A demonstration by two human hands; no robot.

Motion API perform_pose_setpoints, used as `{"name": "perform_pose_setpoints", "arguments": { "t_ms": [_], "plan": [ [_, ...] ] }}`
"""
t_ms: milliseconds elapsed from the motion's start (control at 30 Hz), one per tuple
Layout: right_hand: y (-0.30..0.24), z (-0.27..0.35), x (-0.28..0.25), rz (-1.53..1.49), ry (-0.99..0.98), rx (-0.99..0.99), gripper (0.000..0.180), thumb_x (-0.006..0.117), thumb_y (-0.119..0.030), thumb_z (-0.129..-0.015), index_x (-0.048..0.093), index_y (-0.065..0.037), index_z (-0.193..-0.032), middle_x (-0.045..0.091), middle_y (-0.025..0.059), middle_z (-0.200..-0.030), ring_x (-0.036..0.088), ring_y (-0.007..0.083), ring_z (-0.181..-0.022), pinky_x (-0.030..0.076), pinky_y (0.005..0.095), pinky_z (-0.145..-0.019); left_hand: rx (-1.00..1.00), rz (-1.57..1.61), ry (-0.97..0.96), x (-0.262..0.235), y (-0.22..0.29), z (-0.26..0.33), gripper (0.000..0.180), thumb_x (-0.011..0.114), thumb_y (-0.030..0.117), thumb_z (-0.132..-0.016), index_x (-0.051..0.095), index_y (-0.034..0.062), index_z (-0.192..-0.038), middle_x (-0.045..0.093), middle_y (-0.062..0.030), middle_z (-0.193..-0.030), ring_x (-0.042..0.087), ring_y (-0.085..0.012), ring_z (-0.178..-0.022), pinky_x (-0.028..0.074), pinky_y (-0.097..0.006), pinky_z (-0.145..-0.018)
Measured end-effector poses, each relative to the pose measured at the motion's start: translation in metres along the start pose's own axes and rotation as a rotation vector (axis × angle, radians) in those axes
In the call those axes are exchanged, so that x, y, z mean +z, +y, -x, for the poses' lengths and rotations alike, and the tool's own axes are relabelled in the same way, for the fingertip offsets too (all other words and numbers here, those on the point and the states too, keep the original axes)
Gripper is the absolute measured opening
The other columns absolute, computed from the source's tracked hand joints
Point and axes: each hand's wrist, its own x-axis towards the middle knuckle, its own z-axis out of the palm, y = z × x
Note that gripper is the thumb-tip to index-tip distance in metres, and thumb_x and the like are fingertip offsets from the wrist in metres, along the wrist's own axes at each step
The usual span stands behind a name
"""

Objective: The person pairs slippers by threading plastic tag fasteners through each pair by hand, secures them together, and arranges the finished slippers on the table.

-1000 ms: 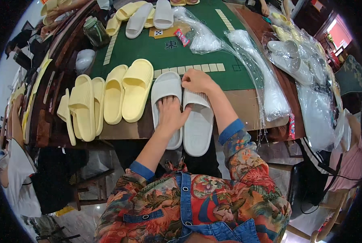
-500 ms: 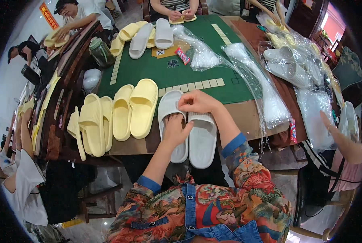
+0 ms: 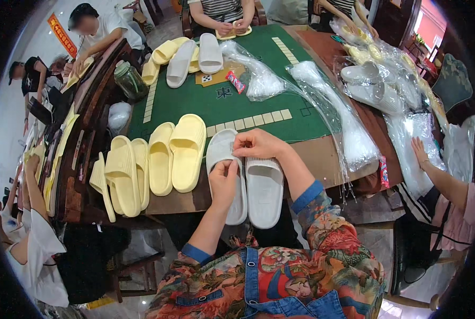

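Note:
A pair of grey slippers stands side by side at the table's near edge, toes away from me: the left slipper [image 3: 239,199] and the right slipper [image 3: 265,194]. My left hand [image 3: 223,183] is at the rear edge of the left slipper's strap, its fingers curled and thumb and forefinger pressed together. Pinched fingers of my right hand [image 3: 258,144] are at the inner side of that same strap, with the wrist above the right slipper. Anything between either hand's fingertips is too small to make out.
Left of the grey pair are several yellow slippers [image 3: 188,154], some on their sides. More slippers [image 3: 180,64] lie farther back. Clear plastic strands [image 3: 357,138] in bundles cross the green mat [image 3: 195,101]. Bagged slippers [image 3: 378,95] are at right, near another person's hand [image 3: 421,154]. A jar [image 3: 130,80] stands left.
My left hand has drawn its fingers out from under the left slipper's strap and now pinches at its edge. My right hand stays at the strap. The view has shifted slightly.

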Motion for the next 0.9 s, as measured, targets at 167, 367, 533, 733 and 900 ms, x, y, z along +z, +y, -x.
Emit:
{"name": "perform_pose_setpoints", "arguments": {
  "t_ms": [167,367,533,733,900],
  "plan": [
    [0.009,-0.001,0.002,-0.174,0.044,0.034,0.014,0.065,-0.017,-0.078,0.060,-0.004,-0.079,0.059,-0.0012,-0.071,0.051,0.0068,-0.066,0.042,0.0236,-0.062,-0.015,0.082,-0.018,-0.003,-0.004,-0.003,0.011,0.057,0.009,-0.085,0.059,-0.0010,-0.083,0.058,-0.0010,-0.075,0.051,-0.0061,-0.068,0.042,-0.020,-0.063],
    [-0.007,-0.001,0.006,-0.014,0.150,0.142,0.010,0.062,-0.012,-0.081,0.059,-0.003,-0.081,0.058,-0.0016,-0.072,0.050,0.0049,-0.068,0.042,0.0210,-0.062,-0.069,0.227,-0.205,-0.021,0.001,-0.005,0.011,0.052,0.008,-0.086,0.059,0.0008,-0.083,0.062,-0.0039,-0.079,0.055,-0.0103,-0.073,0.042,-0.024,-0.074],
    [-0.058,0.014,0.024,0.434,0.205,0.108,0.032,0.071,-0.027,-0.070,0.063,-0.002,-0.088,0.063,0.0071,-0.079,0.059,0.0182,-0.071,0.046,0.0296,-0.065,-0.025,0.433,-0.261,-0.019,-0.015,-0.008,0.015,0.050,0.010,-0.089,0.059,-0.0006,-0.090,0.062,-0.0052,-0.087,0.057,-0.0104,-0.080,0.044,-0.024,-0.077],
    [-0.052,0.024,0.043,0.370,0.291,0.209,0.036,0.073,-0.021,-0.069,0.060,-0.005,-0.099,0.058,0.0005,-0.081,0.047,0.0096,-0.063,0.040,0.0237,-0.056,-0.045,0.583,-0.317,-0.018,-0.004,-0.005,0.017,0.048,0.011,-0.091,0.058,-0.0012,-0.098,0.060,-0.0055,-0.095,0.056,-0.0105,-0.087,0.043,-0.023,-0.080],
    [-0.036,0.024,0.042,0.147,0.320,0.334,0.029,0.074,-0.014,-0.069,0.061,-0.004,-0.093,0.058,-0.0029,-0.078,0.047,0.0037,-0.063,0.040,0.0197,-0.055,0.098,0.451,-0.259,-0.012,-0.008,0.002,0.019,0.051,0.010,-0.089,0.057,-0.0013,-0.104,0.057,-0.0064,-0.103,0.056,-0.0108,-0.089,0.043,-0.023,-0.083]
  ]
}}
